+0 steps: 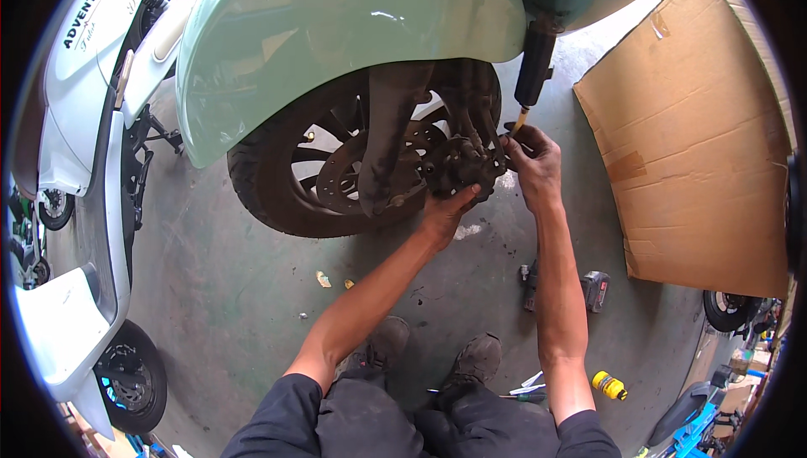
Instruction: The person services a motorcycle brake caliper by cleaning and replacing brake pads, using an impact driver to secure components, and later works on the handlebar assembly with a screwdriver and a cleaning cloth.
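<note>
Workshop concrete floor (235, 273): my left hand (445, 210) cupped the dark metal brake caliper (461, 168) from below, at the black scooter wheel (336, 172); my right hand (534, 164), just right of it, fingers closed on a slim tool (519, 122).

This was a scooter repair workshop. A mint-green scooter (336, 29) filled the top of the frame, its front wheel (336, 181) resting on a stained concrete floor (235, 290). A white scooter (76, 122) stood along the left edge, and another wheel (730, 310) showed at the lower right. A flattened cardboard sheet (698, 139) lay at the right, with a cordless power tool (593, 290), a small yellow bottle (609, 386) and scattered hand tools (530, 386) on the floor near the bottom.
</note>
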Tool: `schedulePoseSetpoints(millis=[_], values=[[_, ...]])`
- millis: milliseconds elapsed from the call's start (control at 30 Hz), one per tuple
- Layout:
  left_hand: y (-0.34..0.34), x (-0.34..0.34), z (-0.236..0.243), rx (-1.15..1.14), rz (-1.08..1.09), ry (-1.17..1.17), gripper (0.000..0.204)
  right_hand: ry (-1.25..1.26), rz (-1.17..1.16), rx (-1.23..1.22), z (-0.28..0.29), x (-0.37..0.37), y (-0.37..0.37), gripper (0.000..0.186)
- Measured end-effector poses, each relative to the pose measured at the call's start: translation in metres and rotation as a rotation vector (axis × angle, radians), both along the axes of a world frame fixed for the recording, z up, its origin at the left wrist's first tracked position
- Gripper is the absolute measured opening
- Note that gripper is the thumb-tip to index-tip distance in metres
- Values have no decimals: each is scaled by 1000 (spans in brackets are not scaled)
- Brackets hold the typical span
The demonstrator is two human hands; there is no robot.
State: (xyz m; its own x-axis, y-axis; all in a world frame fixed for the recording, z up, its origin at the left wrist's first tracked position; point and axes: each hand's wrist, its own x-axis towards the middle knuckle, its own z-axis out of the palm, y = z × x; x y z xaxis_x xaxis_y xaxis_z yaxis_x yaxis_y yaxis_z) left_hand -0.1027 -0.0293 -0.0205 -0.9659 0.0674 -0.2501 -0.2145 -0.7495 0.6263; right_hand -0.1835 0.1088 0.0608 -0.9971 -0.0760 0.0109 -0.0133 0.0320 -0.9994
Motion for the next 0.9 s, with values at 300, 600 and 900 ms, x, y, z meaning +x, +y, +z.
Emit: schedulePoseSetpoints(millis=[300,600,900], values=[[-2,13,-7,125,19,-32,56,-77,-38,-57,11,0,-1,49],[-37,49,-16,42,-28,-81,61,-42,-52,-11,10,-10,3,48],[-19,27,-2,17,-18,-62,50,-3,36,77,8,-18,12,35]])
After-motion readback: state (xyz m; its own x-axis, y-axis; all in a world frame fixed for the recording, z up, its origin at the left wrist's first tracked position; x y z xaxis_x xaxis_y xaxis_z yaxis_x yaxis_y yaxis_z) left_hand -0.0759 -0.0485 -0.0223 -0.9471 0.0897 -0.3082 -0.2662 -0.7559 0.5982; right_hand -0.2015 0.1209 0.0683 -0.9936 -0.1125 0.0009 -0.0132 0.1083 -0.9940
